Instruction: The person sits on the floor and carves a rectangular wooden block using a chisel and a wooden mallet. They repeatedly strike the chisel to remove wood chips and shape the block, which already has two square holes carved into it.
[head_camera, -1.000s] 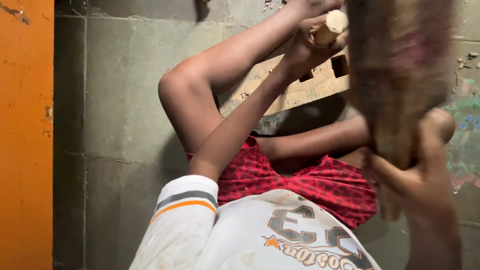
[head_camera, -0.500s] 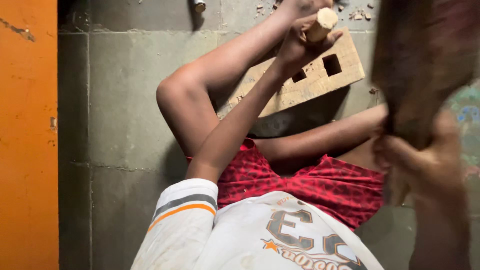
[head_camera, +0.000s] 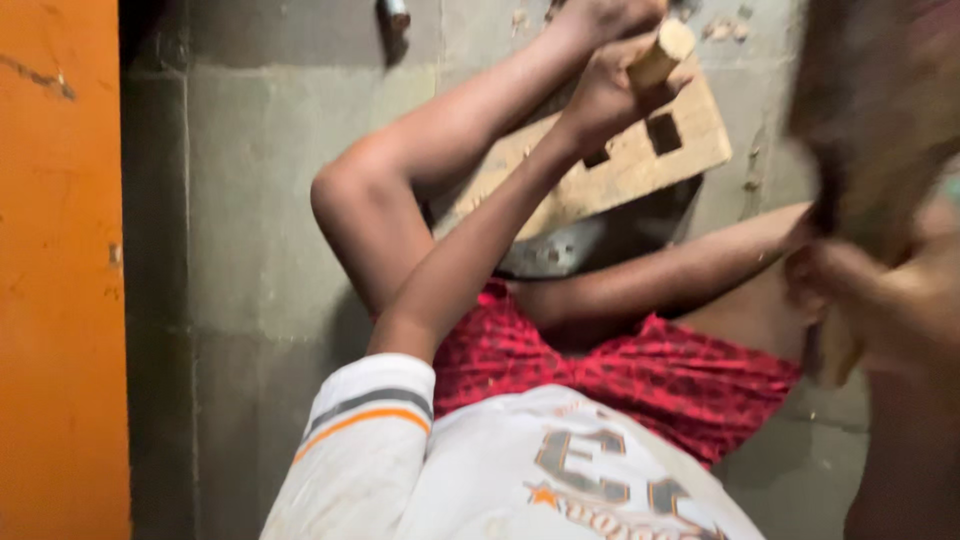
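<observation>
Since half a second ago: pale perforated brick (head_camera: 640, 160) sits a bit lower and more central in view, left hand (head_camera: 610, 85) on it as before; right hand (head_camera: 880, 300) has dropped slightly and blurred further.

Left to right:
- Orange painted panel (head_camera: 60, 300) runs down the left edge of view.
- Grey tiled floor (head_camera: 250, 200) carries everything; a dark joint line runs across it near the top.
- Bent knee (head_camera: 350, 195) is raised over the floor, left forearm crossing in front of it.
- White shirt with orange-and-grey sleeve stripe (head_camera: 480, 470) fills the bottom centre, red patterned shorts (head_camera: 640, 365) just above it.
- Left hand is at top centre, fingers clenched around a short pale wooden handle (head_camera: 662, 55), resting against the brick's upper edge.
- Brick lies tilted on the floor toward its top-right part, square holes facing up, a dark shadowed gap below its lower edge.
- Small rubble bits (head_camera: 730, 25) are on the floor just above the brick.
- Right hand is at the right edge, close to camera, fingers closed on a large blurred brown object (head_camera: 880, 110); can't tell what it is.
</observation>
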